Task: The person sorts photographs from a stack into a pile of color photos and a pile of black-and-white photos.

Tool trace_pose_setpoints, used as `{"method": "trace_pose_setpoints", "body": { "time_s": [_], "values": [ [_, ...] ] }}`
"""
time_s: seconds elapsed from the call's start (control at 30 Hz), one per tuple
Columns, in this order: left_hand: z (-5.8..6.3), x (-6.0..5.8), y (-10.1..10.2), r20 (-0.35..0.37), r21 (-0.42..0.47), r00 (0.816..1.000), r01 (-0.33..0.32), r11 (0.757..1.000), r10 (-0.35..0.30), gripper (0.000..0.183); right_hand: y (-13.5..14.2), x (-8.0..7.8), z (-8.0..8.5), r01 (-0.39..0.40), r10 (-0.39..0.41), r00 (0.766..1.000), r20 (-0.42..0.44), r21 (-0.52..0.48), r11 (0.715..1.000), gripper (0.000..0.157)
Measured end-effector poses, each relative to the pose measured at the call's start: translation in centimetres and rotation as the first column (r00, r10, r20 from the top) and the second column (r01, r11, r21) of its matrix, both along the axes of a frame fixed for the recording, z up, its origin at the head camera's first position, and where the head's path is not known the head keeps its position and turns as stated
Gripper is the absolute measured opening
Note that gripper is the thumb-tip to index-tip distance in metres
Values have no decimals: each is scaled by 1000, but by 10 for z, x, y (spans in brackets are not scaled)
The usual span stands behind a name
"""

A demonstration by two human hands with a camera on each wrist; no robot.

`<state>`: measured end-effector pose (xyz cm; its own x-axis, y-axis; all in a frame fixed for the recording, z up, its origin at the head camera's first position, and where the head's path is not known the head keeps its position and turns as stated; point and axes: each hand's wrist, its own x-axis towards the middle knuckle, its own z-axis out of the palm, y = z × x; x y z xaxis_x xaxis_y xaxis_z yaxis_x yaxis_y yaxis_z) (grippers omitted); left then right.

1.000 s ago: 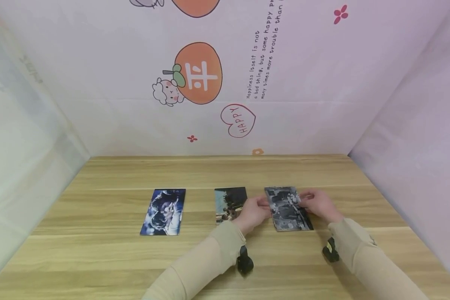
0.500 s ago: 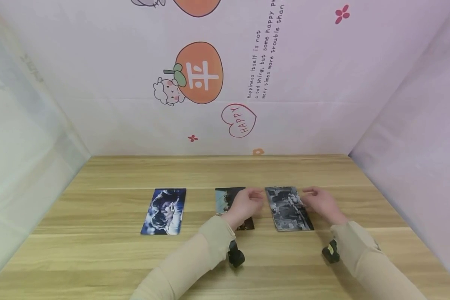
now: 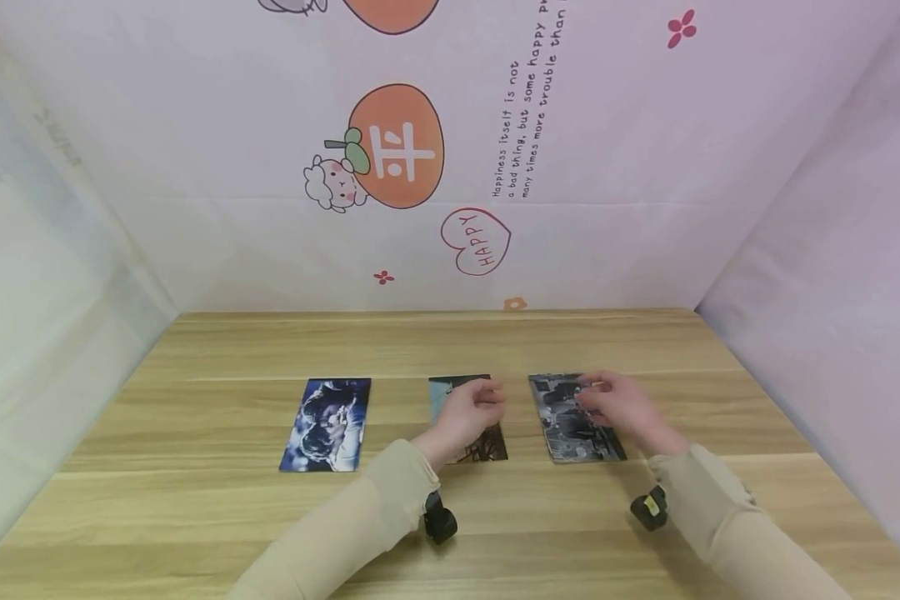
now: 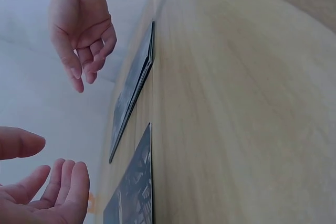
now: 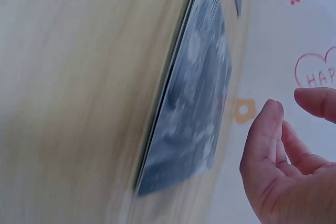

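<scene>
Three photo prints lie apart in a row on the wooden table. My left hand (image 3: 465,414) hovers over the middle print (image 3: 487,447), hiding much of it, its fingers loosely bent around nothing. Above the black-and-white print (image 3: 566,433) on the right is my right hand (image 3: 626,408), fingers relaxed and holding nothing. In the right wrist view that black-and-white print (image 5: 191,98) shows layered edges, like more than one sheet stacked, and the thumb and fingers stand apart. Farthest left lies a blue-toned print (image 3: 326,425), touched by neither hand.
The wooden table (image 3: 217,525) runs back to a white printed backdrop (image 3: 607,167) with cartoon figures and lettering. White sheets hang at both sides. A small black camera (image 3: 440,521) is strapped under the left wrist, another black camera (image 3: 649,508) under the right.
My left hand has left the edge of the right-hand print and moved left over the middle one. My right hand has lifted off that print's right edge and shifted slightly left above it.
</scene>
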<state>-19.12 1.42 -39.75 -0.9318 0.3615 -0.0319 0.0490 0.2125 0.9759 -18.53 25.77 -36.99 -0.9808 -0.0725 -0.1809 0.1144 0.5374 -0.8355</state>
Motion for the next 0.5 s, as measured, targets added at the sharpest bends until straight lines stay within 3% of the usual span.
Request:
{"method": "trace_pose_setpoints", "body": {
  "time_s": [0.3,0.5],
  "values": [
    [2,3,-16,35,31,999,15,999,-16,42,-18,1,-2,-36,42,998,42,-138,990,46],
    [2,5,-30,14,15,1000,8,1000,-8,43,-30,1,-3,-56,65,997,49,-173,983,46]
  ]
}}
